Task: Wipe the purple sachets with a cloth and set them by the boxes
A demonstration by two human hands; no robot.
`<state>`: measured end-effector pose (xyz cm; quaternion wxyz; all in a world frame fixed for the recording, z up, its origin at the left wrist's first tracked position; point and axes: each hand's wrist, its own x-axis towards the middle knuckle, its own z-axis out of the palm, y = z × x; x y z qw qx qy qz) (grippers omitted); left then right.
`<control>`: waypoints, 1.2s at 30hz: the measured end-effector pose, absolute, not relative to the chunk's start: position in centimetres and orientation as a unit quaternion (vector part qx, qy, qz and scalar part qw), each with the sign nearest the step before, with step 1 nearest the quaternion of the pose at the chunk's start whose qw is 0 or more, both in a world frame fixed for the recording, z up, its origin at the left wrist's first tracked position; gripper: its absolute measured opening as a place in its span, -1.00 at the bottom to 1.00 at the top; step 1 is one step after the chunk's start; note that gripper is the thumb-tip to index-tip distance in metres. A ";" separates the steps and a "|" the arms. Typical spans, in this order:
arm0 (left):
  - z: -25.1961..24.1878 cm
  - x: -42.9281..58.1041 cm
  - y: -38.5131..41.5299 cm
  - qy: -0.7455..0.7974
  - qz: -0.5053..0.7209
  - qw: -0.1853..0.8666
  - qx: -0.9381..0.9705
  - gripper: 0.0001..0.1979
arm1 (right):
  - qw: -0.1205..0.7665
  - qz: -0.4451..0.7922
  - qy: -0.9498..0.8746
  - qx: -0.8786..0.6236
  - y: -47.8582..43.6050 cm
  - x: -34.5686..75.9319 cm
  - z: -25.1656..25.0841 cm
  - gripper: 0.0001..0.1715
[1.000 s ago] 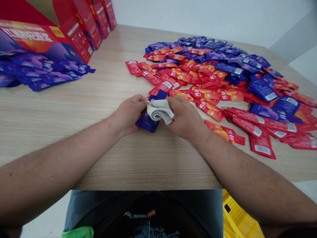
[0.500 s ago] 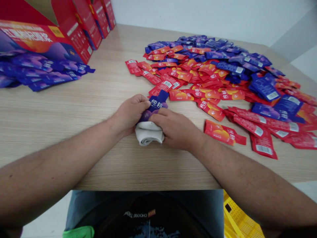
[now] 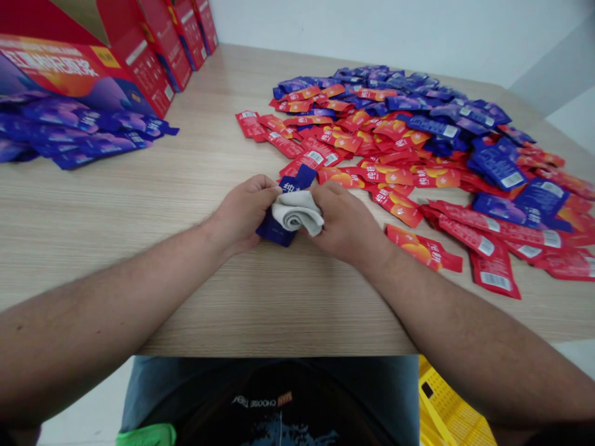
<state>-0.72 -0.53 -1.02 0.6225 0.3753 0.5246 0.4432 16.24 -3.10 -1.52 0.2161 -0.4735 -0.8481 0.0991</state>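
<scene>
Near the middle of the table, my left hand (image 3: 248, 214) is closed on the left edge of a blue-purple pouch (image 3: 277, 231). My right hand (image 3: 344, 220) grips a folded, rolled white cloth (image 3: 297, 212), which lies across the pouch's front and covers its middle. The pouch's narrow spout end sticks out above the cloth, and its wide bottom end shows below. Some fingers of both hands are hidden behind the pouch and cloth. Closest to my right hand on the table is a loose red pouch (image 3: 421, 246) with orange fruit printed on it.
A large heap of red pouches (image 3: 344, 139) and blue pouches (image 3: 432, 126) spreads over the right and back. At the left, more blue pouches (image 3: 88, 133) lie before red cartons (image 3: 139, 68). A yellow perforated crate (image 3: 450, 409) stands below the table's front edge (image 3: 279, 355).
My right hand has moved the white cloth up and slightly right, from the pouch's bottom to its middle. The bottom end now shows. My left hand has stayed nearly in place.
</scene>
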 end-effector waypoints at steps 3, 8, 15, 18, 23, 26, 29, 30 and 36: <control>-1.0 -0.7 -0.6 0.533 0.435 0.617 0.383 -0.85 | 0.184 0.116 -0.874 -0.435 -3.2 16.2 -1.5 -0.75; -0.9 -0.8 -0.7 0.525 0.427 0.619 0.398 -0.85 | 0.196 0.105 -0.863 -0.454 -2.9 16.7 -1.3 -0.75; -1.2 -1.1 -0.7 0.504 0.421 0.606 0.449 -0.84 | 0.283 0.083 -0.814 -0.501 -0.8 18.1 -1.8 -0.71; -1.4 -1.2 -0.9 0.494 0.415 0.594 0.480 -0.86 | 0.313 0.089 -0.792 -0.516 -0.6 18.4 -1.7 -0.66; -1.3 -1.2 -1.1 0.483 0.410 0.589 0.502 -0.87 | 0.298 0.101 -0.813 -0.490 -0.6 18.5 -1.3 -0.71; -1.2 -1.2 -1.2 0.488 0.409 0.589 0.497 -0.86 | 0.305 0.103 -0.798 -0.509 -0.5 18.5 -1.3 -0.67; -1.1 -1.1 -1.2 0.493 0.409 0.589 0.493 -0.85 | 0.309 0.096 -0.797 -0.511 -0.7 18.3 -1.3 -0.67; -1.1 -1.1 -1.2 0.488 0.410 0.592 0.494 -0.85 | 0.298 0.098 -0.805 -0.503 -0.7 18.2 -1.3 -0.69; -1.1 -1.1 -1.1 0.490 0.420 0.594 0.481 -0.86 | 0.309 0.100 -0.804 -0.497 -0.9 18.0 -1.6 -0.65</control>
